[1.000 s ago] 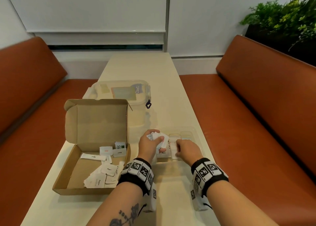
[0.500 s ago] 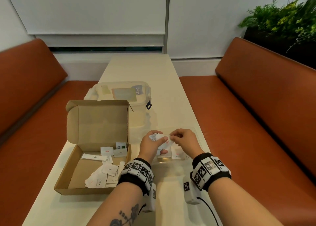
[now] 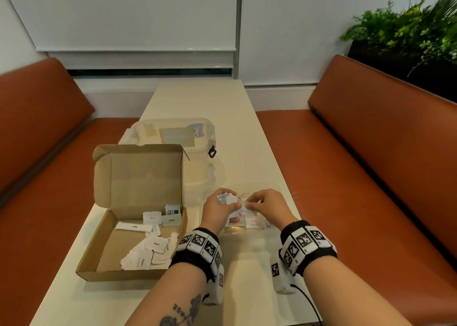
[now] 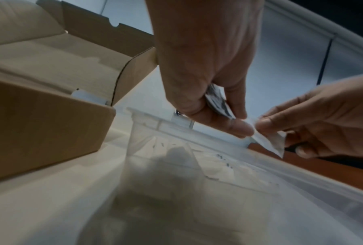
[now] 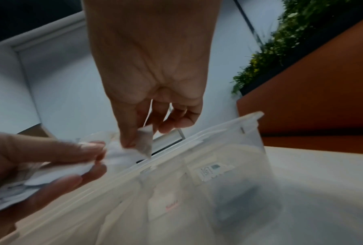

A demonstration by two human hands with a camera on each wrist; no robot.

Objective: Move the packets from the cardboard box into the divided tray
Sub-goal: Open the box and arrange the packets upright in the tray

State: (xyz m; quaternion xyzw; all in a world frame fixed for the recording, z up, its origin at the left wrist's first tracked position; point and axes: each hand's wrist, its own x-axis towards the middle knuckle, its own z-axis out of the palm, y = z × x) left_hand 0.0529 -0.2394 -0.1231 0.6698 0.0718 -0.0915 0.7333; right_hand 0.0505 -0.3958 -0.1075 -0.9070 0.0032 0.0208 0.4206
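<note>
**Packets over the tray**

Pale bench (image 3: 247,133) between two orange-brown seats, white wall behind, green plants at far right. Open cardboard box (image 3: 108,249) on the near left with loose packets (image 3: 148,251) inside; lidded clear container (image 3: 173,135) behind it. Above the divided tray (image 3: 277,186): left hand (image 3: 218,209) curled round a bunch of packets, right hand (image 3: 268,207) pinching one white packet (image 4: 268,142) at that bunch's edge. More packets lying in the tray's compartments.
</note>
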